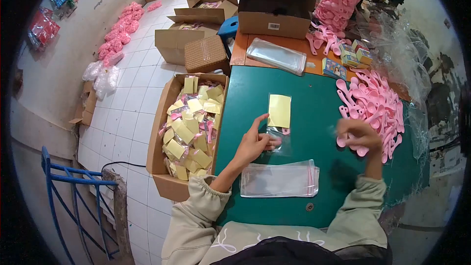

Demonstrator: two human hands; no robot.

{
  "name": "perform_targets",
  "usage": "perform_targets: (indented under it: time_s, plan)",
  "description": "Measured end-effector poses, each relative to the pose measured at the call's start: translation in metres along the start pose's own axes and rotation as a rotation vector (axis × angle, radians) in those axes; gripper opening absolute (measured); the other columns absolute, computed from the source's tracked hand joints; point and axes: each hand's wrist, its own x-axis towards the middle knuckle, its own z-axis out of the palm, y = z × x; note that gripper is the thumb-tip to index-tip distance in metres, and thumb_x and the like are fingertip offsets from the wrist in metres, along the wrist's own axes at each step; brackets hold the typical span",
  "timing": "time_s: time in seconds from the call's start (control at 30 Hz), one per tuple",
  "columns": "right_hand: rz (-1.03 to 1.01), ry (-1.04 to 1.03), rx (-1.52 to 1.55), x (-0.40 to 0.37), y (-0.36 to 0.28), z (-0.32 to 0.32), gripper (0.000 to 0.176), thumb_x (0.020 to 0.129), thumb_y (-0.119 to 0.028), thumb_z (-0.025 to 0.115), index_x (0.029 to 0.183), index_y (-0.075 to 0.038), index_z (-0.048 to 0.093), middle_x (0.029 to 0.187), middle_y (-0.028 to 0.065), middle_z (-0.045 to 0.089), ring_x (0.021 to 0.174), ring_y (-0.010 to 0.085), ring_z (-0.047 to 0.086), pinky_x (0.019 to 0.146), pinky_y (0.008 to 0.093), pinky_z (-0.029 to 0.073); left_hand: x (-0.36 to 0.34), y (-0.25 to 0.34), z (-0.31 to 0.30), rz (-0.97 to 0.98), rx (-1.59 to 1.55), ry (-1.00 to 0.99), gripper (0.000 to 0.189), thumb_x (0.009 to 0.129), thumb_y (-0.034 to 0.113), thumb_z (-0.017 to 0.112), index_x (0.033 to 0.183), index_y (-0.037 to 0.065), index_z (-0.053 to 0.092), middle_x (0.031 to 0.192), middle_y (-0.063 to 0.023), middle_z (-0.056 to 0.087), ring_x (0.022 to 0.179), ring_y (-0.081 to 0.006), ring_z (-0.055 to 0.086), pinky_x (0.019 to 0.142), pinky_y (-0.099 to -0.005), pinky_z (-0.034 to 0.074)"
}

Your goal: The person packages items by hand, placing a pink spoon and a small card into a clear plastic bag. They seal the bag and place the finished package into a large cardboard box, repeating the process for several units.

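A clear plastic bag (279, 148) lies on the green tabletop with a pale yellow card (279, 110) at its upper end and a bit of pink showing below the card. My left hand (254, 145) rests at its left side, index finger stretched to the card's edge, other fingertips on the bag's lower part. To the right, my right hand (360, 133) is curled and blurred, overlapping the edge of a pile of pink spoons (375, 100). A faint pale blur shows by its fingertips; I cannot tell what they hold. Flat clear bags (279, 180) lie stacked nearest my body.
An open carton (157, 167) full of yellow-carded packets stands left of the table. More clear bags (277, 55), small card stacks (334, 68) and a dark-inside carton (274, 12) sit at the back. A bulging bag of pink spoons (338, 2) stands back right.
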Motion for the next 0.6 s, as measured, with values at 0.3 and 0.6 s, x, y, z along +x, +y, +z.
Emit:
perform_targets:
  time_s: [0.3,0.6]
  plan:
    - [0.424,0.958,-1.125,-0.109,0.057,-0.093,0.028,0.081,-0.012,0.056,0.107,-0.001,0.051,0.100,0.0112,0.054,0.091,0.0236,0.057,0.085,0.0345,0.044,-0.002,0.006,-0.001,-0.005,0.061,-0.142,0.022,0.092,0.006,0.042,0.106,-0.002,0.057,0.102,-0.0078,0.060,0.098,-0.0133,0.060,0.075,-0.0231,0.051]
    - [-0.121,0.421,-0.683,0.076,0.057,0.095,0.028,0.071,0.001,0.068,0.093,-0.004,0.051,0.101,0.0125,0.047,0.087,0.0281,0.057,0.070,0.0335,0.049,-0.013,0.017,-0.002,-0.009,-0.103,-0.170,0.025,0.093,0.008,0.046,0.113,-0.004,0.054,0.111,-0.0085,0.059,0.095,-0.0130,0.060,0.079,-0.0212,0.049]
